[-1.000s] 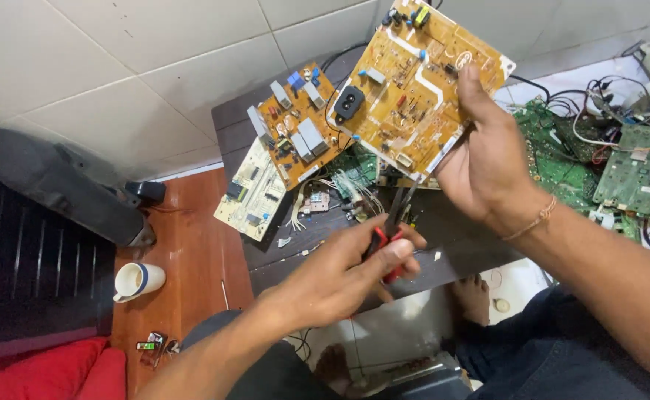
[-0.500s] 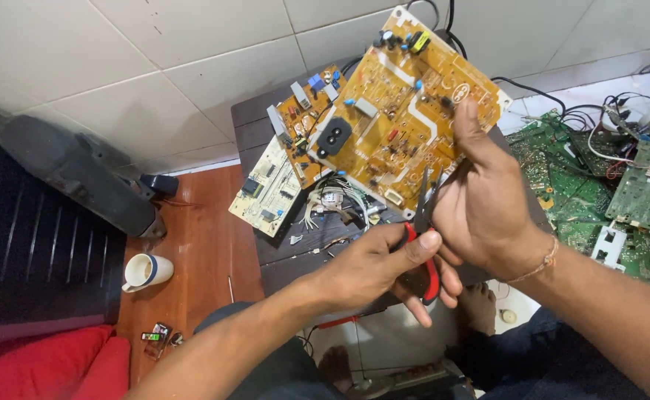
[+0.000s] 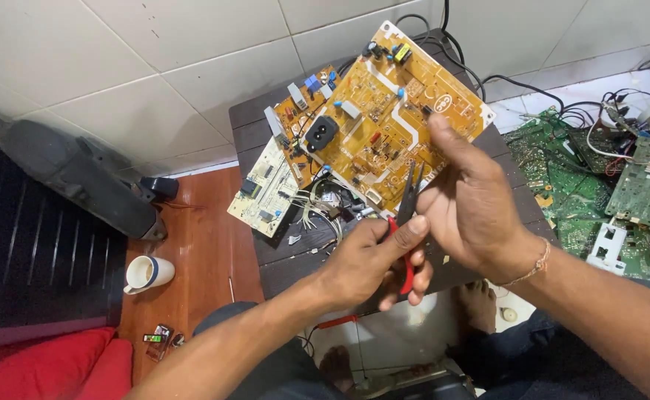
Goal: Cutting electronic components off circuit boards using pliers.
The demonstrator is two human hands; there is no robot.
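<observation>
Left hand (image 3: 369, 263) closed in a grip around the red handles of a pair of pliers (image 3: 408, 222), dark tips pointing up toward the other hand. Right hand (image 3: 473, 200) pinching the lower edge of a large orange circuit board (image 3: 391, 111), fingers curled shut on it, thin bracelet at the wrist. Board tilted, held above a dark table (image 3: 280, 252), upper corner near the tiled wall. Under it, a smaller orange board (image 3: 306, 104) and a pale board (image 3: 266, 189) jutting over the table's left edge, with loose white wires (image 3: 317, 211) between. To the right, a heap of green boards (image 3: 599, 178) tangled with black cables. Down left, on the wooden floor, a white mug (image 3: 147, 272) beside a long black speaker (image 3: 73, 178); red cushion (image 3: 51, 367) in the bottom corner.
</observation>
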